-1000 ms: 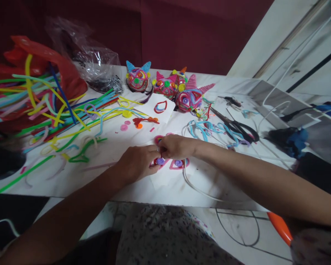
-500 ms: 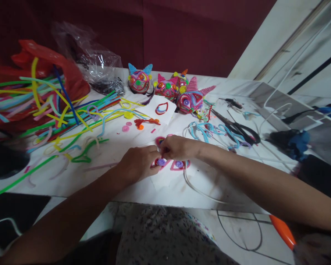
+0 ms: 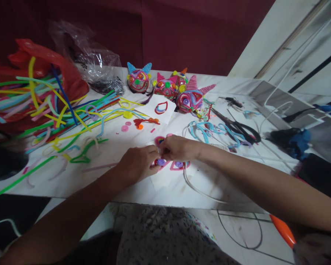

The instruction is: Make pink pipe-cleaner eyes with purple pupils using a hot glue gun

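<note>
My left hand [image 3: 140, 162] and my right hand [image 3: 176, 148] meet over a flat pipe-cleaner piece on the white paper. Both have their fingers closed, and what lies between the fingertips is too small to make out. Beside my left fingertips is a purple button-like disc [image 3: 161, 162] in a red and pink outline. Just below my right hand, a second purple disc [image 3: 179, 164] sits inside a pink outline [image 3: 176, 169]. A small rainbow-coloured round piece [image 3: 160, 140] shows behind the fingers, partly covered by my right hand.
Loose pipe cleaners [image 3: 79, 125] and a red bag [image 3: 71, 79] lie left. Decorated cat-like heads [image 3: 139, 81] stand at the back beside a clear plastic bag [image 3: 99, 62]. Black scissors [image 3: 244, 132] and blue curled pieces [image 3: 206, 130] lie right, near a white cable [image 3: 200, 191].
The view has shifted very slightly. Both hands stay in the same place with their fingers closed, and nothing else has visibly moved.
</note>
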`<state>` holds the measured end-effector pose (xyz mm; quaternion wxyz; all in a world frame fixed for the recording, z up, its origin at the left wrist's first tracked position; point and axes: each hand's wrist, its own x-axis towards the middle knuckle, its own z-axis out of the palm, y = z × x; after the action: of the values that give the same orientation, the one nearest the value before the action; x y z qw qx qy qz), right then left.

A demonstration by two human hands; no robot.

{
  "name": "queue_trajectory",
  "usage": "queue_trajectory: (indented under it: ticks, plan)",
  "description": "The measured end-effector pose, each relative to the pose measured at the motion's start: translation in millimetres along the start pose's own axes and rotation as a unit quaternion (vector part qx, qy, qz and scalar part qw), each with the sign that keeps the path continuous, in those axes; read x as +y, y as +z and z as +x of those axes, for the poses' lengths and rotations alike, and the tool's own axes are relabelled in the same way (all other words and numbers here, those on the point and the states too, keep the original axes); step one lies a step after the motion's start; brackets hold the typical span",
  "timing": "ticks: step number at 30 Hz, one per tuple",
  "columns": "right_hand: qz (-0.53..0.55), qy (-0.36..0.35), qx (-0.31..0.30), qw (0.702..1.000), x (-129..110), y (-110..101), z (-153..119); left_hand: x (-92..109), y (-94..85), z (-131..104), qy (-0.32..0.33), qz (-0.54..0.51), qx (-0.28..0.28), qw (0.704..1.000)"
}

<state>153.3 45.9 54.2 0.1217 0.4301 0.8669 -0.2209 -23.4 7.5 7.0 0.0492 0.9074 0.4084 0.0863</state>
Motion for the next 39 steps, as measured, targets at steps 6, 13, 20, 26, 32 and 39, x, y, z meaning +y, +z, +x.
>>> queue_trajectory:
  ticks: [6,13,20,26,32,39]
  plan:
    - [-0.041,0.012,0.02,0.999,-8,-1,-5,0,0.7,0,-0.013,0.004,0.009,1.0]
    - [-0.085,0.03,0.021,0.996,-19,-3,-11,-1,1.1,-1,-0.002,0.002,0.013,1.0]
    - [-0.114,0.042,0.014,0.993,-26,-2,-22,1,-2.1,-1,0.0,0.008,-0.002,1.0]
    - [-0.133,0.042,0.013,0.99,-27,7,-35,1,-1.8,0,0.006,0.025,-0.01,1.0]
    - [-0.14,0.025,0.029,0.989,-29,13,-42,0,-1.5,-1,0.009,0.037,-0.009,0.999]
    - [-0.105,0.042,0.092,0.989,-21,13,-60,-1,-3.2,-2,0.02,0.006,0.002,1.0]
